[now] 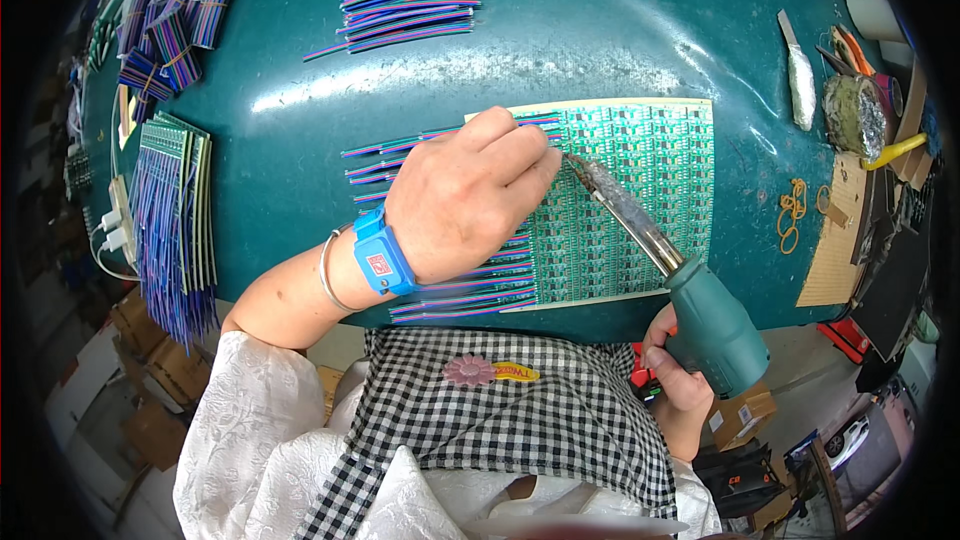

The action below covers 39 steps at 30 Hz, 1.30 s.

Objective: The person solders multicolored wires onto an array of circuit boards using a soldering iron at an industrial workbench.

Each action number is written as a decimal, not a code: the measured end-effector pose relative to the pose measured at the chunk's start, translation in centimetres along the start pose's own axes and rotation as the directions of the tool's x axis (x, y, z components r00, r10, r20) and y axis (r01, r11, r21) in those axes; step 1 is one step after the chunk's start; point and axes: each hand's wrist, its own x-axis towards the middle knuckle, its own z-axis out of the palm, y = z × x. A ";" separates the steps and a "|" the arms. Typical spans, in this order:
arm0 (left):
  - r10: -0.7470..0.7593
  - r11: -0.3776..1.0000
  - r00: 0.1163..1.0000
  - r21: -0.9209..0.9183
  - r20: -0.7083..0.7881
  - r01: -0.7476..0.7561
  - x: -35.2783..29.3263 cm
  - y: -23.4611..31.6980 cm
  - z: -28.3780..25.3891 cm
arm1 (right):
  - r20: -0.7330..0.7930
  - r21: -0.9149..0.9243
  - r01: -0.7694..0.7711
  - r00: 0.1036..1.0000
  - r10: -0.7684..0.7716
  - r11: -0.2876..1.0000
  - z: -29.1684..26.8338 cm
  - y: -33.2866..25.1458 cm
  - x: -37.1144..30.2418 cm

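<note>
My left hand [465, 195], with a blue strap on its wrist, is closed over the left part of a green circuit board panel [640, 190]. Its fingertips pinch the end of a multicoloured ribbon cable, mostly covered by the hand, at the panel's upper rows. Several more ribbon cables [470, 297] lie side by side along the panel's left edge. In my right hand [680, 375] is a thick soldering iron [715, 325] with a green body. Its metal shaft slants up and left, and the dark tip is close to my left fingertips, over the board.
Loose ribbon cables [410, 5] lie in a stack at the back. Tied cable bundles [180, 35] and boards with cables attached [178, 210] are on the left. To the right are a knife with a wrapped handle [800, 85], rubber bands [792, 210] and a cardboard piece [835, 240].
</note>
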 end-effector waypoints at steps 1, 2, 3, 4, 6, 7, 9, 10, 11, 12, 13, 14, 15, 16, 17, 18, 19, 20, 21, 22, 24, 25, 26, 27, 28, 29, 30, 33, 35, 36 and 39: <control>0.000 1.000 1.000 0.000 0.008 0.000 0.0 0.0 0.0 | -0.024 0.007 0.003 1.000 -0.003 1.000 0.1 -0.1 0.0; -0.001 1.000 1.000 0.000 0.017 0.001 0.0 0.0 0.0 | -0.024 0.007 0.003 1.000 -0.002 1.000 0.3 -0.2 0.1; -0.001 1.000 1.000 0.000 0.016 0.001 0.1 0.0 0.0 | -0.057 0.121 -0.006 0.998 0.013 0.993 0.4 -0.4 0.2; 0.001 1.000 1.000 -0.002 0.010 -0.001 0.1 0.0 0.0 | -0.088 0.233 -0.011 0.996 0.032 0.972 0.5 -0.5 0.3; 0.003 1.000 1.000 -0.003 0.003 -0.003 0.1 0.0 -0.1 | -0.055 0.306 0.034 0.998 -0.018 0.951 0.2 -0.6 0.8; 0.004 1.000 1.000 0.002 0.006 -0.004 0.1 0.0 -0.1 | -0.027 0.379 0.076 0.997 -0.071 0.922 0.1 -0.5 0.9; 0.005 1.000 1.000 0.006 0.009 -0.005 0.1 0.0 -0.1 | -0.042 0.380 0.073 0.997 -0.061 0.922 0.5 -0.7 0.8; 0.008 1.000 1.000 0.009 0.011 -0.008 0.1 0.0 -0.2 | -0.058 0.380 0.069 0.997 -0.051 0.922 0.6 -0.7 0.8; 0.011 1.000 1.000 0.013 0.012 -0.011 0.1 0.0 -0.2 | -0.058 0.379 0.069 0.997 -0.051 0.923 0.3 -0.4 0.9; 0.011 1.000 1.000 0.014 0.013 -0.011 0.1 0.0 -0.2 | -0.005 0.332 0.118 0.992 -0.123 0.936 -0.1 0.1 1.0; 0.011 1.000 1.000 0.015 0.014 -0.011 0.1 0.0 -0.2 | 0.052 0.286 0.169 0.980 -0.192 0.943 -0.4 0.4 1.1; 0.012 1.000 1.000 0.016 0.015 -0.012 0.1 0.0 -0.2 | 0.053 0.286 0.170 0.980 -0.192 0.943 -0.1 0.2 0.9; 0.012 1.000 1.000 0.016 0.015 -0.012 0.1 -0.1 -0.1 | -0.020 0.210 0.067 0.998 -0.064 0.975 0.3 -0.2 0.4; 0.017 1.000 1.000 0.011 0.008 -0.018 0.1 -0.1 -0.1 | -0.101 0.141 -0.045 0.993 0.060 0.989 0.6 -0.3 0.2; 0.023 1.000 1.000 0.005 0.001 -0.023 0.0 -0.2 0.0 | -0.101 0.142 -0.045 0.993 0.060 0.989 0.5 -0.2 0.2; 0.023 1.000 1.000 0.005 0.001 -0.023 0.0 -0.2 -0.1 | -0.070 0.154 -0.014 0.997 0.025 0.988 0.3 -0.1 0.2; 0.021 1.000 1.000 0.002 0.004 -0.021 0.0 -0.2 -0.1 | -0.040 0.167 0.017 0.999 -0.011 0.986 0.2 0.0 0.2; 0.019 1.000 1.000 -0.001 0.007 -0.019 0.0 -0.2 -0.1 | -0.039 0.167 0.017 0.999 -0.011 0.986 0.2 0.0 0.2; 0.019 1.000 1.000 0.000 0.007 -0.019 0.0 -0.1 -0.1 | -0.055 0.339 0.016 0.998 0.002 0.941 0.3 0.0 0.2; 0.017 1.000 1.000 -0.003 0.007 -0.017 0.0 -0.1 -0.2 | -0.068 0.500 0.018 0.998 0.018 0.866 0.4 0.0 0.2; 0.015 1.000 1.000 -0.006 0.008 -0.015 0.0 -0.1 -0.2 | -0.069 0.494 0.030 0.998 0.005 0.869 0.3 -0.2 0.3; 0.013 1.000 1.000 -0.001 0.016 -0.013 0.0 -0.1 -0.3 | -0.071 0.488 0.042 0.997 -0.008 0.872 0.2 -0.3 0.4; 0.010 1.000 1.000 0.005 0.023 -0.010 0.0 -0.1 -0.2 | -0.070 0.489 0.041 0.997 -0.008 0.872 0.3 -0.5 0.4; 0.010 1.000 1.000 0.006 0.024 -0.010 0.0 -0.1 -0.2 | -0.063 0.520 -0.003 0.997 0.042 0.854 0.3 -0.7 0.3; 0.013 1.000 1.000 0.007 0.021 -0.013 0.0 -0.1 -0.2 | -0.055 0.551 -0.047 0.994 0.092 0.834 0.3 -0.8 0.3; 0.016 1.000 1.000 0.008 0.018 -0.016 0.0 -0.1 -0.1 | -0.055 0.550 -0.046 0.994 0.091 0.834 0.3 -0.8 0.3; 0.017 1.000 1.000 0.008 0.016 -0.017 0.0 -0.1 -0.1 | -0.053 0.547 -0.036 0.996 0.077 0.836 0.2 -0.9 0.3; 0.038 0.999 0.999 0.007 0.011 -0.038 0.4 -0.1 -0.1 | -0.094 0.569 0.039 0.995 0.018 0.821 -0.2 -0.8 0.3; 0.040 0.999 0.999 0.019 0.015 -0.041 0.7 0.0 -0.4 | -0.157 0.579 0.116 0.987 -0.029 0.807 -0.4 -0.8 0.4; 0.066 0.998 0.998 0.009 -0.004 -0.066 0.7 0.0 -0.5 | -0.207 0.639 0.167 0.977 -0.041 0.750 -0.6 -0.8 0.7; 0.085 0.996 0.996 0.018 -0.001 -0.085 0.7 0.0 -0.6 | -0.332 0.686 0.379 0.923 -0.196 0.622 -2.7 -0.1 1.5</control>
